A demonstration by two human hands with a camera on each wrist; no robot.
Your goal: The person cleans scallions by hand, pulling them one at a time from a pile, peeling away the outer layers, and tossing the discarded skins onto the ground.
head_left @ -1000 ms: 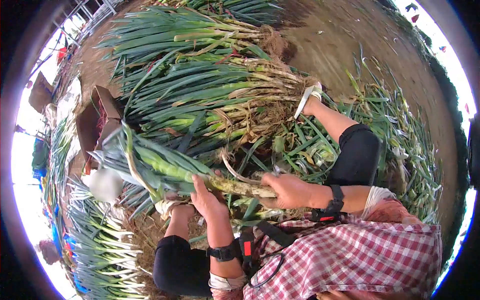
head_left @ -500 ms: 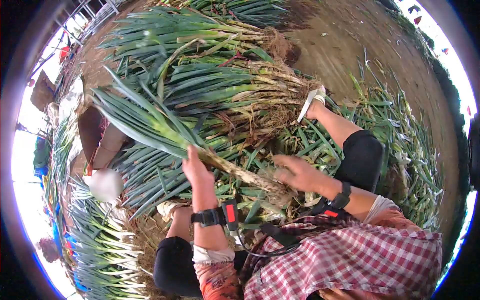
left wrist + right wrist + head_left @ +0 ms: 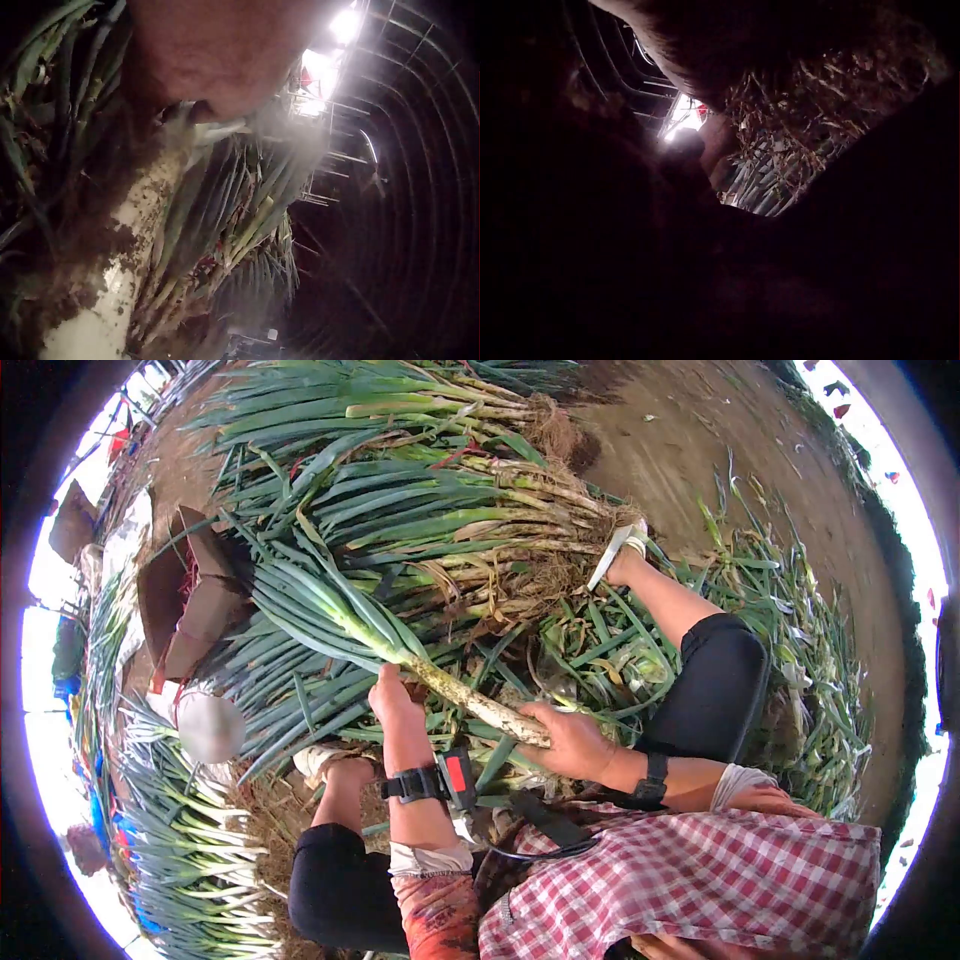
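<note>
A long green onion (image 3: 465, 695) slants across the front of the person, its green leaves fanned to the upper left. The left hand (image 3: 395, 700) grips it where the leaves meet the pale stalk. At the lower end, the right hand (image 3: 572, 742) holds the stalk near its root, which the fingers hide. In the left wrist view the soil-specked stalk (image 3: 139, 217) runs down from under the hand (image 3: 210, 60). The right wrist view is mostly dark, with part of the hand (image 3: 679, 45) and fine roots (image 3: 817, 105) visible.
Piles of untrimmed green onions (image 3: 430, 510) lie ahead, roots to the right. Cleaned ones with white stalks (image 3: 215, 850) are laid at lower left. Stripped leaves (image 3: 800, 650) heap at the right. An open cardboard box (image 3: 190, 595) stands left, and a sandalled foot (image 3: 625, 555) borders the pile.
The right hand was on the stalk, came off it with fingers loose half a second ago, and now holds the root end again. The onion's leafy end has swung about in the left hand.
</note>
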